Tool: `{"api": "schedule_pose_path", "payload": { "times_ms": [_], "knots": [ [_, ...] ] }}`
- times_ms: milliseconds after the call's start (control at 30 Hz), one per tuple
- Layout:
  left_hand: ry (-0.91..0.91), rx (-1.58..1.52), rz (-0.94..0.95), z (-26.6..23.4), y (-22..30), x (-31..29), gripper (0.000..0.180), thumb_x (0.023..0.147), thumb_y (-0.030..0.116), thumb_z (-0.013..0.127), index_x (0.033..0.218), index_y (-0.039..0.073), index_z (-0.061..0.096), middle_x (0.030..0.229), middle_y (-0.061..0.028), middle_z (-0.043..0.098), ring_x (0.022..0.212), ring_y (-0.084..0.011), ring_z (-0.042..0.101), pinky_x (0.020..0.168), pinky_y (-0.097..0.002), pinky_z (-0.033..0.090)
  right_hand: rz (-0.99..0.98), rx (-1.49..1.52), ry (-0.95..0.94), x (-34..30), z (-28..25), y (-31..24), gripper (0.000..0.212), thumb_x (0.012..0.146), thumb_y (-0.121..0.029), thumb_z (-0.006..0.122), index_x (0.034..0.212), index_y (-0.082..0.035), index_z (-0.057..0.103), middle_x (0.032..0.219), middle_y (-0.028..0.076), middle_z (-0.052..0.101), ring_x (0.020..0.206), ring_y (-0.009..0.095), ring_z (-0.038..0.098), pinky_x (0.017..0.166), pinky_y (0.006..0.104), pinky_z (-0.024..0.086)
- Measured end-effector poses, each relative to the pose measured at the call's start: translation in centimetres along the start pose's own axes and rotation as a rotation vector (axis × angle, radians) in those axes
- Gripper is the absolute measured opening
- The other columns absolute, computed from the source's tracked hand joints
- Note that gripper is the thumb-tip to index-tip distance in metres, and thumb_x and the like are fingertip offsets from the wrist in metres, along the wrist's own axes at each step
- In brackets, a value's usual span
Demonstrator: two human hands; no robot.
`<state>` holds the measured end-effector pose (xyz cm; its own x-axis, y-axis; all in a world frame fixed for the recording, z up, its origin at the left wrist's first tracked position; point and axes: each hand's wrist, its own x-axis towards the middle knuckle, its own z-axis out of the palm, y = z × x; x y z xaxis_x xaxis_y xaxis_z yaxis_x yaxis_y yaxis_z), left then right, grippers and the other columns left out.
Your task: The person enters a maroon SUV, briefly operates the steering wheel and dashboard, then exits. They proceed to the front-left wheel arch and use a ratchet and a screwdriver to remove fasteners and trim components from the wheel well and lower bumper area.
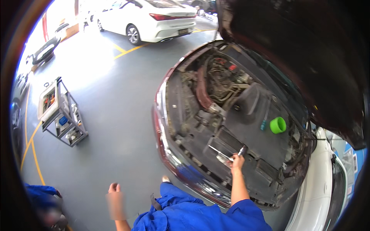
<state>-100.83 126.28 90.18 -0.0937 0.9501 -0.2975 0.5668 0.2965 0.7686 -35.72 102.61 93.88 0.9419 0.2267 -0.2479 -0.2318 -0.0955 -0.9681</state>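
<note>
My right hand (237, 163) is closed around a silvery hand tool (223, 158) with a thin, straight shaft pointing left. A dark, metallic cylinder end (242, 150) sticks out on the far side of the fingers; the tool's exact kind cannot be made out. This hand is over the front of a dark red car's engine bay (200, 119). My left hand (115, 198) hangs over the floor, left of the car. It is blurred, and nothing shows in it. Beyond my right hand, a bright green cup (278, 125) and a teal-handled screwdriver (263, 125) rest on the black engine cover (250, 127).
The raised hood (300, 46) overhangs the engine bay at the right. A tool cart (63, 111) stands on the left. A white car (154, 19) is parked at the back, another pale car (316, 196) at the right. A person in blue (40, 190) is at the lower left.
</note>
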Motion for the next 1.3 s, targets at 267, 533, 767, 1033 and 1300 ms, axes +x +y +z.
{"api": "schedule_pose_path", "payload": {
  "times_ms": [267,533,767,1033,1300],
  "knots": [
    [-0.464,0.06,0.143,3.4,-1.0,13.4,0.039,0.097,0.033,0.065,0.122,0.004,0.067,0.114,-0.0172,0.073,0.105,-0.0321,0.07,0.093,-0.0409,0.055,-0.407,-1.243,0.602,-0.3,9.0,-0.8,0.043,0.097,-0.036,0.06,0.093,0.005,0.072,0.081,0.021,0.072,0.07,0.034,0.066,0.068,0.0437,0.053],
    [0.821,-0.731,-1.342,-10.5,-21.8,16.0,0.022,0.093,0.01,0.045,0.104,-0.003,0.058,0.071,-0.0161,0.059,0.056,-0.0236,0.06,0.043,-0.0371,0.042,-0.716,-1.001,0.145,-6.3,45.6,-5.4,0.043,0.096,-0.036,0.062,0.096,0.006,0.07,0.088,0.026,0.07,0.08,0.04,0.065,0.076,0.0472,0.052],
    [0.639,-0.554,-1.263,-11.0,-21.7,32.6,0.021,0.089,0.012,0.055,0.078,-0.003,0.064,0.075,-0.0163,0.069,0.058,-0.0238,0.064,0.049,-0.0379,0.049,-0.814,-0.793,-0.419,-10.3,81.9,-1.0,0.045,0.096,-0.037,0.064,0.099,0.007,0.068,0.095,0.031,0.068,0.09,0.045,0.064,0.083,0.0507,0.051],
    [0.386,-0.757,-0.953,-17.2,-17.4,59.2,0.022,0.088,0.014,0.061,0.101,-0.003,0.069,0.084,-0.0128,0.07,0.076,-0.0235,0.07,0.058,-0.0336,0.055,-0.637,-0.663,-1.251,-29.9,120.4,9.0,0.017,0.096,-0.012,0.06,0.099,0.002,0.069,0.085,0.015,0.07,0.077,0.025,0.07,0.07,0.0359,0.055],
    [1.008,-0.201,-0.609,-36.2,-6.7,79.7,0.018,0.092,0.015,0.063,0.099,0.0,0.069,0.094,-0.0179,0.073,0.085,-0.0321,0.071,0.077,-0.0366,0.056,-0.605,-0.793,-1.732,-37.9,139.9,9.9,0.017,0.095,-0.008,0.06,0.103,0.003,0.069,0.083,0.012,0.074,0.067,0.016,0.07,0.063,0.0304,0.057]
  ]
}}
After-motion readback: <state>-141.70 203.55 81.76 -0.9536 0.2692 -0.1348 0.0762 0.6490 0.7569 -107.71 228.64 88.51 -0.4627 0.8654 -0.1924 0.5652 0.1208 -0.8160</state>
